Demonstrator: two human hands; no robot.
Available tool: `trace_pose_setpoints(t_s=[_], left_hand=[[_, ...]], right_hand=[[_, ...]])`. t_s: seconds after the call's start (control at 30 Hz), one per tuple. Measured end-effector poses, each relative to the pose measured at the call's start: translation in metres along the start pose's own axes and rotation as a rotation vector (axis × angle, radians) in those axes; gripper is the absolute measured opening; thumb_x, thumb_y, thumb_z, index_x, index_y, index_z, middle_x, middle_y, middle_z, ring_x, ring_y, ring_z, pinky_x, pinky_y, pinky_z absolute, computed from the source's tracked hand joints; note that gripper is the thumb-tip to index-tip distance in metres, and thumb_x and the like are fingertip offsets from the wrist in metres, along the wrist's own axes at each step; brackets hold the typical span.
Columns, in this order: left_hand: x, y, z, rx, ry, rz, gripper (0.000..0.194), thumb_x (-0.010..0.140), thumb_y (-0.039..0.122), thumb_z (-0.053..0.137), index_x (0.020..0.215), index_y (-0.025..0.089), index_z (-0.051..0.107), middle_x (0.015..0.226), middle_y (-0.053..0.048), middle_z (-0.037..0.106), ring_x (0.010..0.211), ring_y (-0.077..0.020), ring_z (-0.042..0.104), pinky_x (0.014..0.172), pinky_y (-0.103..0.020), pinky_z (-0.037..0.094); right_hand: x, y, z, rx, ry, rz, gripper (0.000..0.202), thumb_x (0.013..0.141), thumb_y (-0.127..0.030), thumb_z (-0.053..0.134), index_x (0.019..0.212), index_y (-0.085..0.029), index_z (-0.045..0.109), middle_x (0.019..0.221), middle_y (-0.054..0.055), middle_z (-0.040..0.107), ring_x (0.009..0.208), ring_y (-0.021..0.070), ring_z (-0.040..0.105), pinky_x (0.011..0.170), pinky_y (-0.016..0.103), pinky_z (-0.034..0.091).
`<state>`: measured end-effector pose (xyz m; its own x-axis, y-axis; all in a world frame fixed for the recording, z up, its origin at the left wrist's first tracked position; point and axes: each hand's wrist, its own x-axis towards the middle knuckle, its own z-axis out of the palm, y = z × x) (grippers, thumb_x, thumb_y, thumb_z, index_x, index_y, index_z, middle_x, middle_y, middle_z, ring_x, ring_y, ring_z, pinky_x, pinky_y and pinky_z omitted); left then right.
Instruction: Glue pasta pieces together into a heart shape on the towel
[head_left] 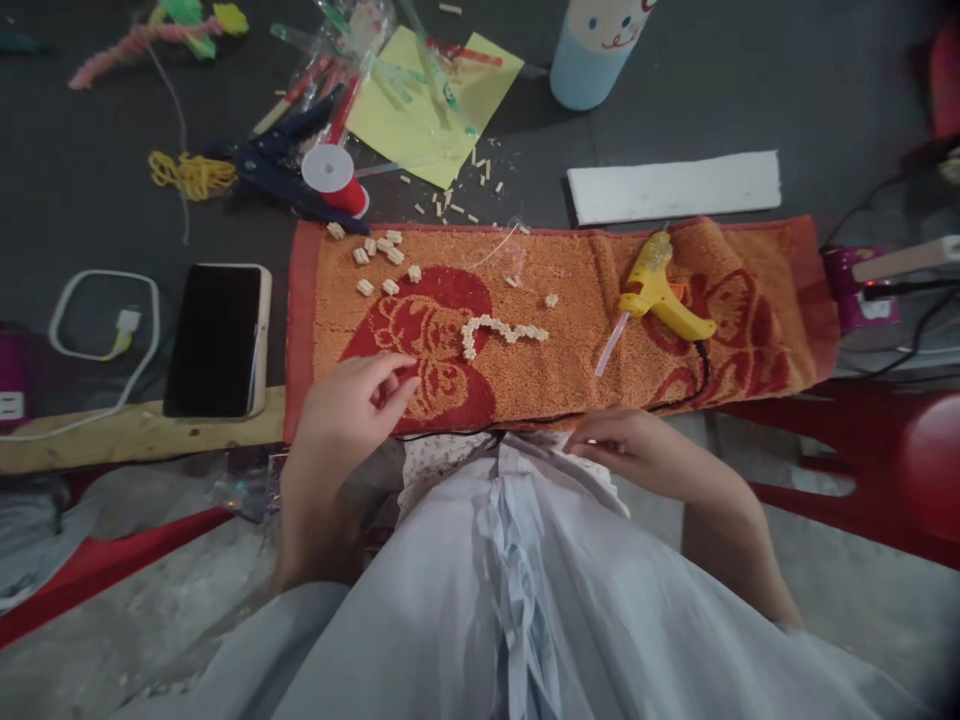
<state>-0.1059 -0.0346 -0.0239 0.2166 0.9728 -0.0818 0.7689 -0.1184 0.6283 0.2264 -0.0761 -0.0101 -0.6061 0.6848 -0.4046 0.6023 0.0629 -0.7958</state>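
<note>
My left hand point(349, 415) rests on the left part of an orange towel point(555, 385), fingers loosely curled. A small gap shows between thumb and forefinger, with nothing visible in it. At the towel's front edge, above my lap, my right hand point(637, 450) has its fingers bent together; a small pale glint shows there, too small to name. Between the hands, further up the towel, lies a wavy chain of small cream pieces point(510, 328). Several small cream clusters point(390, 250) sit behind my left hand. A yellow hot glue gun point(660, 290) with a clear glue stick lies on the right.
A phone point(217, 340) and white cable point(154, 310) lie left. Behind the towel are a red thread spool point(345, 185), dark blue-handled tool point(277, 160), yellow paper point(397, 110), white strip point(675, 188) and blue bottle point(592, 60). The glue gun's cord point(694, 385) runs along the front edge.
</note>
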Motion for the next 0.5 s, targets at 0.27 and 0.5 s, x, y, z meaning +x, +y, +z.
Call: trace_pose_setpoints(t_s=[0.27, 0.5], left_hand=[[0.044, 0.012, 0.011, 0.168, -0.138, 0.298, 0.054, 0.083, 0.038, 0.069, 0.131, 0.018, 0.054, 0.132, -0.01, 0.058, 0.125, -0.0274, 0.046, 0.11, -0.042, 0.035], [0.06, 0.014, 0.028, 0.127, -0.219, 0.311, 0.071, 0.081, 0.026, 0.071, 0.145, 0.021, 0.04, 0.141, -0.007, 0.053, 0.124, -0.0281, 0.043, 0.11, -0.046, 0.035]], right_hand=[[-0.009, 0.005, -0.016, -0.123, 0.519, 0.056, 0.02, 0.09, -0.04, 0.062, 0.092, -0.026, 0.075, 0.101, 0.006, 0.067, 0.069, 0.0136, 0.062, 0.06, 0.027, 0.048], [0.064, -0.002, 0.004, -0.435, 0.703, 0.19, 0.039, 0.084, -0.028, 0.065, 0.122, -0.018, 0.064, 0.093, 0.006, 0.068, 0.074, 0.0197, 0.062, 0.066, 0.031, 0.048]])
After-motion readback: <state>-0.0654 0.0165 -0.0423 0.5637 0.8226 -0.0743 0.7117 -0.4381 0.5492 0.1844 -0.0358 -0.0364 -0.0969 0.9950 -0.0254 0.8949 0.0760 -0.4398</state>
